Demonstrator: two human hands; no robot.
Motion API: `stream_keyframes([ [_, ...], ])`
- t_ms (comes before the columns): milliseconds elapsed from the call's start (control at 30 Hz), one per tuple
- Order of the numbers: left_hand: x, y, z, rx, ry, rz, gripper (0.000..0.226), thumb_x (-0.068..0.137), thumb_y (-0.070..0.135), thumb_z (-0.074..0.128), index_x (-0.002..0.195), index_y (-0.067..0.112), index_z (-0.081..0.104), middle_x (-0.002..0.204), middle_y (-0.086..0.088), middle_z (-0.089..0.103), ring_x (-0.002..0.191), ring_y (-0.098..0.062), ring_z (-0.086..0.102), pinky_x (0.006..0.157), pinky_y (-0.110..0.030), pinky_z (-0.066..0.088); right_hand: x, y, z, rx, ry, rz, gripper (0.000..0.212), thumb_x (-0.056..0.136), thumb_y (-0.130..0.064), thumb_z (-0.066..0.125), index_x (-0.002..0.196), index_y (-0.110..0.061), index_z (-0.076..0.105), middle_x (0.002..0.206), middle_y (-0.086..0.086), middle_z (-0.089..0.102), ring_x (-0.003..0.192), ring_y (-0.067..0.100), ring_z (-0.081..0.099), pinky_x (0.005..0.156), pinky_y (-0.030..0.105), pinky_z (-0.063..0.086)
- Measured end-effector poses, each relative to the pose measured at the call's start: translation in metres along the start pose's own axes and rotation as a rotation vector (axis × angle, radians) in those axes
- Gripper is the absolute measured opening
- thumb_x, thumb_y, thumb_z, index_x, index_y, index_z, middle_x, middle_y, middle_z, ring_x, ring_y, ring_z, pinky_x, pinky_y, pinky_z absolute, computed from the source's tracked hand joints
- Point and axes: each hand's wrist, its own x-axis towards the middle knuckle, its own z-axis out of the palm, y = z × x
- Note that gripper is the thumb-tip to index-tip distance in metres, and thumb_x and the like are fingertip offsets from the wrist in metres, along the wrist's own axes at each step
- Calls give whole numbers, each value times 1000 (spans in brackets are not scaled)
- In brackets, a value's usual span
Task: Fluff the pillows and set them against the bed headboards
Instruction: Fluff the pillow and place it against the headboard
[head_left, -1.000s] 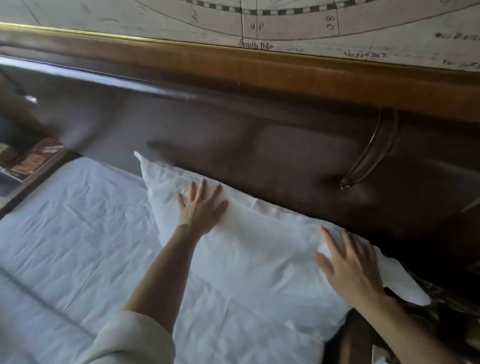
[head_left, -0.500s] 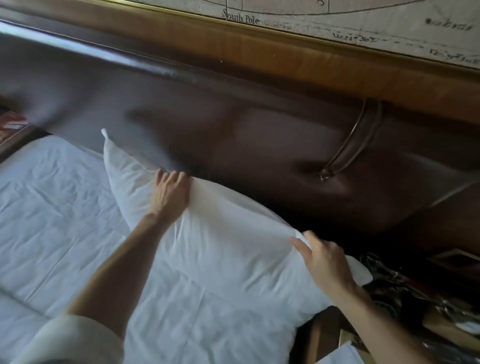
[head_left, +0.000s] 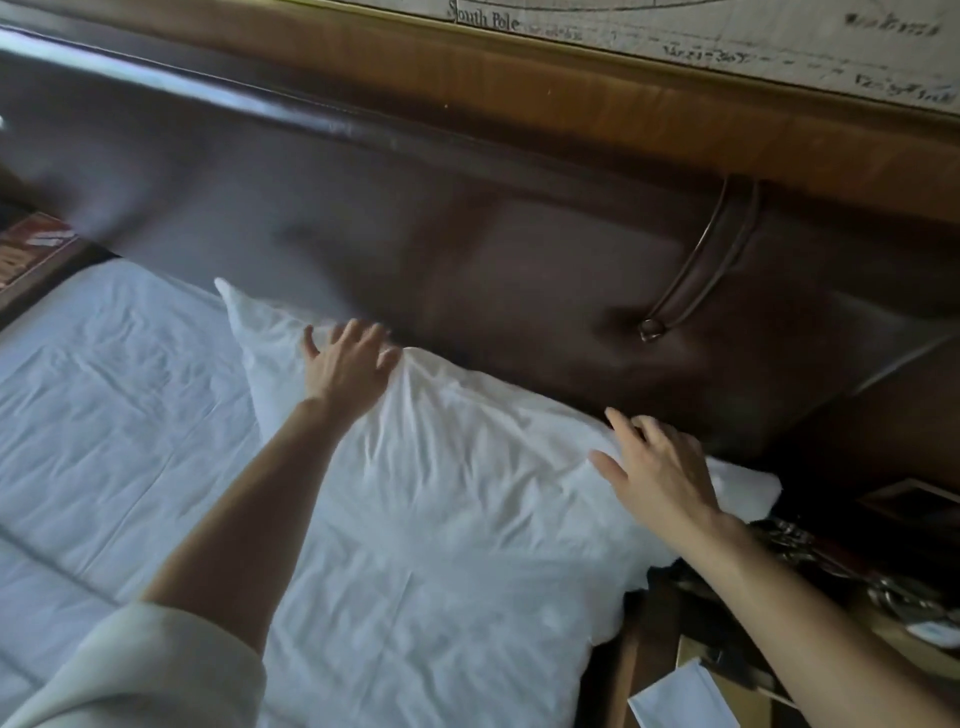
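Pillow (head_left: 467, 493) propped on the bed at the foot of the headboard (head_left: 467, 249), both hands spread on its far edge.

Lying on the white sheet (head_left: 104, 389), far long edge touching the dark padded headboard, left corner poking up, right corner overhanging the mattress edge toward the cluttered bedside table (head_left: 857, 597). Left hand (head_left: 345, 371) loose, fingers splayed, resting on the far edge near the left corner, gripping nothing. Right hand (head_left: 660, 470) likewise flat and unclenched on the far edge near the right corner. Soft, light and limp by the look of the creased cover: likely to sag and fold wherever pressed, unlikely to slip or break. Probably best taken by both short ends or the far corners, pinching cover and filling together, then shaken and stood up along the headboard.
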Motion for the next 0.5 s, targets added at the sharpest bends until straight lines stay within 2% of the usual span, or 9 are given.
stream_keyframes([
  [67,-12,13,12,-61,-94,13,48,101,56,43,141,32,52,153,2,45,145,-23,36,118,-63,7,-11,11,18,23,41,64,58,98,-52,46,135,-9,58,108,17,68,95,37,67,78,48,55],
  [133,-26,25,25,-65,-196,59,57,99,66,32,148,38,42,163,5,30,152,-22,21,119,-63,2,-22,19,34,7,83,96,55,97,-49,54,134,-9,59,110,19,67,96,38,65,77,47,55],
  [200,-40,35,37,-35,-272,84,62,97,70,23,150,39,33,166,1,20,153,-26,13,118,-67,6,-25,21,37,21,78,141,39,97,-38,64,123,-8,64,97,18,64,86,39,62,70,45,51],
  [267,-47,42,45,-54,-289,39,60,99,66,23,152,37,26,168,-1,12,154,-29,5,117,-68,4,-20,21,29,116,56,179,16,98,-22,62,99,-6,66,86,15,62,81,39,60,69,40,43],
  [367,-47,54,44,-69,-279,-29,61,100,65,24,154,36,22,169,0,7,155,-29,1,116,-69,2,-6,26,4,221,171,133,21,95,-6,59,74,-4,59,72,17,61,69,39,59,62,34,35],
  [433,-42,58,39,-66,-257,-51,62,99,67,23,154,37,22,169,-1,8,155,-29,4,116,-70,6,2,29,-13,227,214,85,24,92,-3,65,70,-3,57,69,19,59,65,39,57,62,33,31],
  [500,-37,61,34,-65,-258,-66,62,98,69,22,154,40,20,169,-1,7,155,-30,4,116,-71,6,7,35,-21,220,193,71,22,93,-6,66,73,-3,58,73,19,60,70,38,57,64,33,31],
])
